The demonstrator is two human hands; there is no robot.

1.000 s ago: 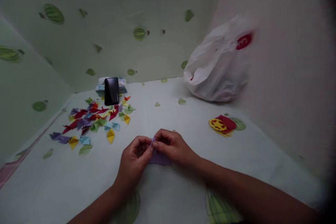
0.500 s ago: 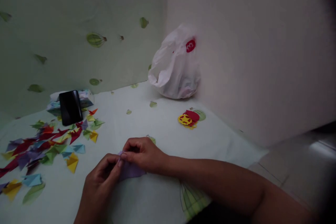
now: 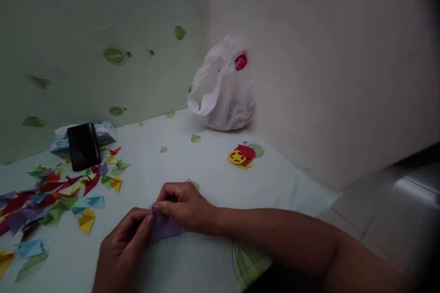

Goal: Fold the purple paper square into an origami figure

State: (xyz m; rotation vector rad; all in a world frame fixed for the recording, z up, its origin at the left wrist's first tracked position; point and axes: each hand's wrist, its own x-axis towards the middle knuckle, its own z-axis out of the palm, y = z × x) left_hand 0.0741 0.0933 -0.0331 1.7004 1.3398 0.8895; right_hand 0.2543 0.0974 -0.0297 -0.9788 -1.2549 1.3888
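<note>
A small purple paper piece (image 3: 164, 229) lies on the pale green patterned cloth (image 3: 213, 178) in front of me. My right hand (image 3: 184, 205) presses on it from above, fingers curled and pinching its upper edge. My left hand (image 3: 120, 249) comes in from below left, with its thumb and fingers pinching the same edge. The fingertips of both hands meet over the paper. Most of the paper is hidden under my hands.
Several folded coloured paper triangles (image 3: 51, 197) lie scattered at the left. A black phone (image 3: 83, 146) leans on a packet behind them. A white plastic bag (image 3: 223, 89) sits in the corner, a red and yellow paper stack (image 3: 241, 155) nearby. Bare floor (image 3: 388, 210) at right.
The view has swung right and down, shifting everything leftward. Both hands have stayed pinched on the purple paper, sliding slightly toward the lower left of the picture.
</note>
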